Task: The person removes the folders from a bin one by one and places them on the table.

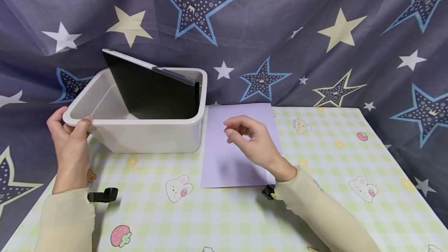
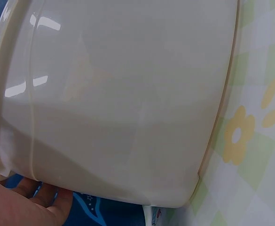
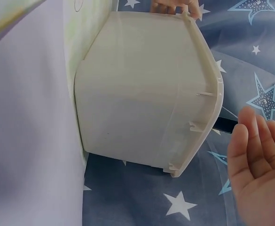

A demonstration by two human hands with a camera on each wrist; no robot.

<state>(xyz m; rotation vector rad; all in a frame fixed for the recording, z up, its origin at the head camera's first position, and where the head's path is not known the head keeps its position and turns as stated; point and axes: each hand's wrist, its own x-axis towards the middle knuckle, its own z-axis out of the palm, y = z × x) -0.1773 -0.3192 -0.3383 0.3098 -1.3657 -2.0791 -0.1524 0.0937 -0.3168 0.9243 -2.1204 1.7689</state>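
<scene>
A white plastic bin [image 1: 150, 137] stands at the back left of the table. My left hand [image 1: 71, 147] grips its front left corner, thumb over the rim and fingers round the outer side. Inside the bin leans a flat, black, book-like thing [image 1: 154, 92], tilted, its upper edge rising above the rim; its lower part is hidden by the front wall. To the right, my right hand [image 1: 253, 141] hovers above a lilac sheet [image 1: 224, 166], fingers loosely bent and holding nothing. In the right wrist view, the right hand's fingers [image 3: 257, 146] are apart from the bin.
A green-and-white checked cloth [image 1: 147, 213] with cartoon prints covers the table. Behind it hangs a dark curtain [image 1: 245, 22] with stars, close to the bin's back. Black camera mounts [image 1: 103, 195] sit at both wrists.
</scene>
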